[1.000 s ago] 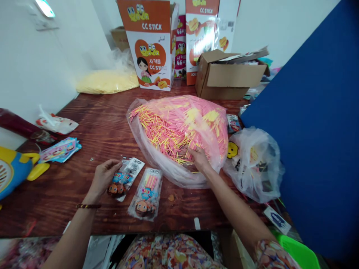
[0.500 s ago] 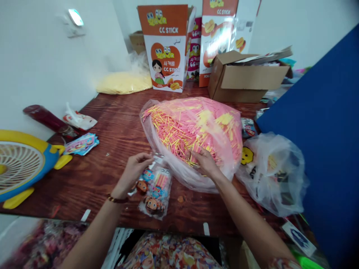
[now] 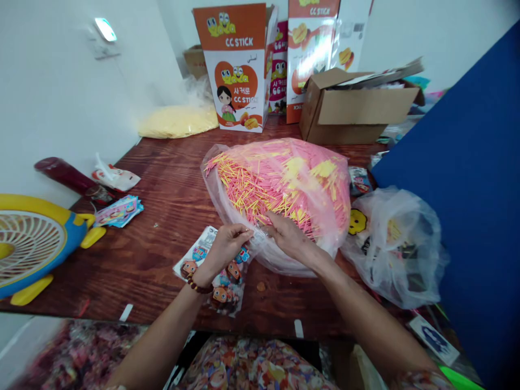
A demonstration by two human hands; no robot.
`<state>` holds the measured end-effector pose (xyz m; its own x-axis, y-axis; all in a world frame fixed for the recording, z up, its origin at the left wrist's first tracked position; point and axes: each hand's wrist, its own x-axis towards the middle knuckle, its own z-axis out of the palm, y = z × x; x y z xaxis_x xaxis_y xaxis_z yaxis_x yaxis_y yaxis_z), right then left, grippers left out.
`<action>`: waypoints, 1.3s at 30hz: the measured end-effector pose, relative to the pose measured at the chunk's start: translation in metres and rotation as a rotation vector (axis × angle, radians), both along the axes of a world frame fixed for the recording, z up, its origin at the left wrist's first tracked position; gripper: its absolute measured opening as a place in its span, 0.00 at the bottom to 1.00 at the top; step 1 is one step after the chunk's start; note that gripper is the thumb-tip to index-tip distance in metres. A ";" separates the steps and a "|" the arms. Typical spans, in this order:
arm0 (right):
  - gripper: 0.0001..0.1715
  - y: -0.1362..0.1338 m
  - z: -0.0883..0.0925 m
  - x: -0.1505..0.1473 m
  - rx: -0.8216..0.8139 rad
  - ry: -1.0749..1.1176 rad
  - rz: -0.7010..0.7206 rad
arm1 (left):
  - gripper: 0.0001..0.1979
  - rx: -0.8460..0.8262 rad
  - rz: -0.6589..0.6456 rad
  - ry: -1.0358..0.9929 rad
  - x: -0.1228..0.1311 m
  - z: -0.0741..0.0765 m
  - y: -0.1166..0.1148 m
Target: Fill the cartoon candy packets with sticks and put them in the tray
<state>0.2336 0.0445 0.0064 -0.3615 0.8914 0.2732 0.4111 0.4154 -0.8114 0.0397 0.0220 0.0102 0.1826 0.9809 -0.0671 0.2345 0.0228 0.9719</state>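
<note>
A large clear bag (image 3: 280, 268) full of thin pink and yellow sticks (image 3: 247, 187) lies open on the table. At its near rim my left hand (image 3: 227, 246) pinches the top edge of a small printed packet (image 3: 234, 271) with a cartoon face. Just right of it, over the bag's mouth, is my right hand (image 3: 286, 235); its fingers are closed, and whatever they hold is hidden. The fingertips of both hands are close together. Beneath my left hand lie a flat stack of printed packets (image 3: 190, 260) and another packet (image 3: 223, 297).
A fan (image 3: 30, 238) and some cards (image 3: 119, 210) sit at the left. Behind the large bag stand a printed carton (image 3: 239, 81) and an open cardboard box (image 3: 357, 114). A white plastic bag (image 3: 406, 254) lies at the right beside a blue panel (image 3: 459, 162).
My left hand has moved right to the bag's rim, with a packet in its fingers. My right hand has drawn slightly left, toward it. The packet stack now shows at the left.
</note>
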 end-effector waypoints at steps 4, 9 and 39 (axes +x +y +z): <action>0.09 -0.001 0.005 0.005 -0.117 0.169 -0.043 | 0.18 0.072 -0.032 0.012 0.002 -0.004 -0.002; 0.12 -0.003 0.018 0.000 -0.257 0.690 -0.268 | 0.15 0.196 -0.046 0.020 0.006 -0.009 -0.006; 0.13 -0.006 0.034 -0.012 -0.256 0.507 -0.082 | 0.12 0.111 0.039 -0.358 0.025 -0.014 0.002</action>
